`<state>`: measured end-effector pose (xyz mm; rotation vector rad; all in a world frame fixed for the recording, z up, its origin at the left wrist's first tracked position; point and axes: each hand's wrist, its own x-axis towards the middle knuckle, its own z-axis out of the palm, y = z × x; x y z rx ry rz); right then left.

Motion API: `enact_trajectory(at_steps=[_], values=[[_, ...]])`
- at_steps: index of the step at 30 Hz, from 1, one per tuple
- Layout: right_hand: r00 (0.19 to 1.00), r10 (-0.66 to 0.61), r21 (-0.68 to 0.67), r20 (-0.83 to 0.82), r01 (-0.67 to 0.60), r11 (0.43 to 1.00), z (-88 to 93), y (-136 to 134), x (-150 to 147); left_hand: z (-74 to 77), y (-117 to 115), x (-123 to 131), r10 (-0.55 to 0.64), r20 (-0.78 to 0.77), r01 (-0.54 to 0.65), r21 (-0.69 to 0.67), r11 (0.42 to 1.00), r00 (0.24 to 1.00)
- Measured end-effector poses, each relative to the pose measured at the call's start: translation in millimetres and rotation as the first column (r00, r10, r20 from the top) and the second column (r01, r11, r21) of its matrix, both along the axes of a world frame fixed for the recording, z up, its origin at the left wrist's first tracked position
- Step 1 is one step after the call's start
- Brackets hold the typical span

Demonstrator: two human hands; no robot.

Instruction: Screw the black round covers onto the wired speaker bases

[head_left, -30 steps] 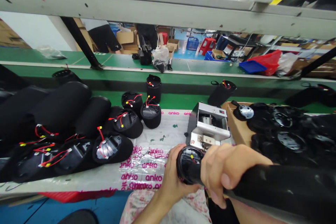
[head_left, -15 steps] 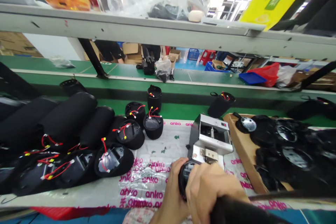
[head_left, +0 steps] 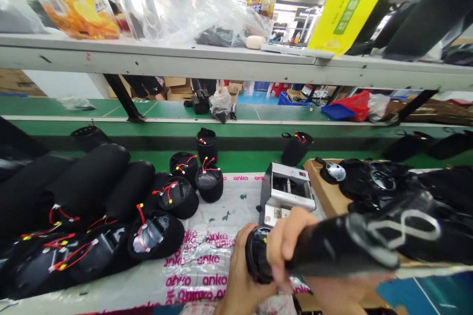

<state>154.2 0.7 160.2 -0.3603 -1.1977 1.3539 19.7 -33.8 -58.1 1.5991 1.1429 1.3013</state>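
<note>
My left hand (head_left: 238, 268) is wrapped around a round black speaker housing (head_left: 254, 248), its open end facing up and a small yellow spot showing inside. My right hand (head_left: 286, 241) grips a thick black electric screwdriver (head_left: 332, 246), blurred by motion. Its body slants off to the right over my forearm, and its tip is hidden behind my fingers at the housing. Just beyond both hands stands a silver and black screw feeder (head_left: 290, 187).
On the left lie several black speaker bodies (head_left: 166, 234) with red wires. To the right, a cardboard tray (head_left: 321, 189) holds black round parts. Plastic sheeting printed "anko" (head_left: 207, 258) covers the bench. Above runs a shelf (head_left: 207, 61) with bottles and bags.
The view has tilted up and shifted right. My right hand has turned, and the screwdriver body now swings up to the right, nearer level. The left hand still holds the housing.
</note>
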Motion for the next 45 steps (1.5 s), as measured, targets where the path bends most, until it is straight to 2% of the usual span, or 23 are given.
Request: enact_trajectory(at_steps=[3,5,8,9,11,14,18,27,29,31,33,37,40,43,45], values=[[0.989,-0.148,-0.005,-0.003,0.148,0.989,22.1,-2.3,38.2,4.6,0.1,-3.3,-0.032,0.075,0.032,0.000,0.999,0.997],[0.949,-0.308,0.090,0.065,0.301,0.949,28.1,-2.1,63.1,5.8,-0.1,-4.8,-0.042,0.110,0.044,-0.009,0.999,0.993],[0.840,-0.540,0.227,0.056,0.516,0.826,14.1,4.7,80.8,3.1,-0.5,-5.3,-0.056,0.133,0.059,-0.026,0.998,0.990],[0.814,-0.580,0.251,0.036,0.554,0.794,4.5,7.9,80.9,1.5,-0.6,-5.2,-0.054,0.141,0.058,-0.027,0.998,0.989],[0.797,-0.604,0.260,0.013,0.581,0.771,-16.8,13.3,76.4,-1.6,-0.5,-5.2,-0.044,0.152,0.049,-0.026,0.998,0.987],[0.817,-0.573,0.195,0.061,0.553,0.810,-41.0,15.8,67.1,-3.4,0.5,-6.0,-0.047,0.155,0.050,-0.014,0.999,0.987],[0.825,-0.561,0.110,0.068,0.553,0.826,-51.6,14.2,60.5,-1.1,1.6,-7.6,-0.056,0.154,0.056,0.003,0.998,0.986],[0.895,-0.432,0.042,0.110,0.430,0.902,-45.1,17.9,77.1,2.9,1.5,-8.2,-0.040,0.138,0.035,0.037,0.999,0.990],[0.878,-0.473,0.098,0.080,0.465,0.880,-44.3,16.7,76.6,2.3,2.1,-8.1,-0.039,0.132,0.034,0.039,0.999,0.991],[0.838,-0.544,0.173,0.033,0.531,0.829,-47.4,15.8,70.3,1.5,3.0,-8.1,-0.031,0.125,0.025,0.049,0.998,0.992],[0.817,-0.576,0.192,0.023,0.562,0.805,-53.5,16.0,61.0,1.1,3.9,-8.2,-0.023,0.120,0.016,0.057,0.998,0.992],[0.840,-0.540,0.095,0.058,0.534,0.840,-63.6,21.7,50.0,3.6,3.9,-8.6,-0.029,0.124,0.023,0.050,0.998,0.992],[0.864,-0.501,0.019,0.053,0.501,0.865,-63.5,29.4,53.9,8.1,2.9,-8.8,-0.035,0.135,0.030,0.040,0.999,0.990],[0.909,-0.406,-0.074,0.092,0.413,0.908,-54.5,30.8,65.0,12.1,2.6,-9.0,-0.043,0.137,0.040,0.028,0.999,0.990],[0.925,-0.364,-0.113,0.111,0.375,0.920,-39.6,23.1,76.7,13.2,2.8,-9.1,-0.048,0.136,0.045,0.030,0.999,0.990]])
